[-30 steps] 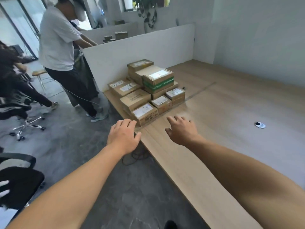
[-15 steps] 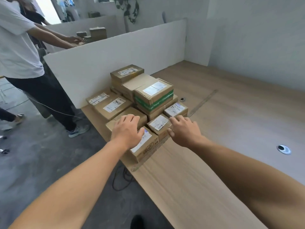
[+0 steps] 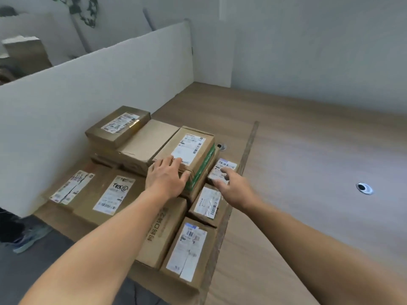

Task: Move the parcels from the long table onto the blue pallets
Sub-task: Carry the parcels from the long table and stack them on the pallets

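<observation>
**Here, both hands on the stack**

The parcels [image 3: 114,194] lay heaped on the table [image 3: 308,161] at our 11 o'clock, with a white divider [image 3: 99,89] along their 9 o'clock side. Topmost sat the taped box [image 3: 193,146], banded in green and labelled on top. Our left hand [image 3: 165,179] rested on its near end, fingers laid flat and loose over the top edge and thumb spread across the near corner, not clamped. At the taped box's 3 o'clock, lower down in the heap, sat a small box [image 3: 222,170] with a white label. Our right hand [image 3: 235,188] reached onto it, fingertips over the label and thumb by its near edge. We could not tell whether that hand had closed on the box or only touched it. More labelled parcels lay at 6 o'clock of both hands, beneath our forearms. A round grommet [image 3: 364,188] sat in the bare tabletop at 3 o'clock, well apart from the heap. A shoe [image 3: 30,237] showed on the floor at 8 o'clock.
</observation>
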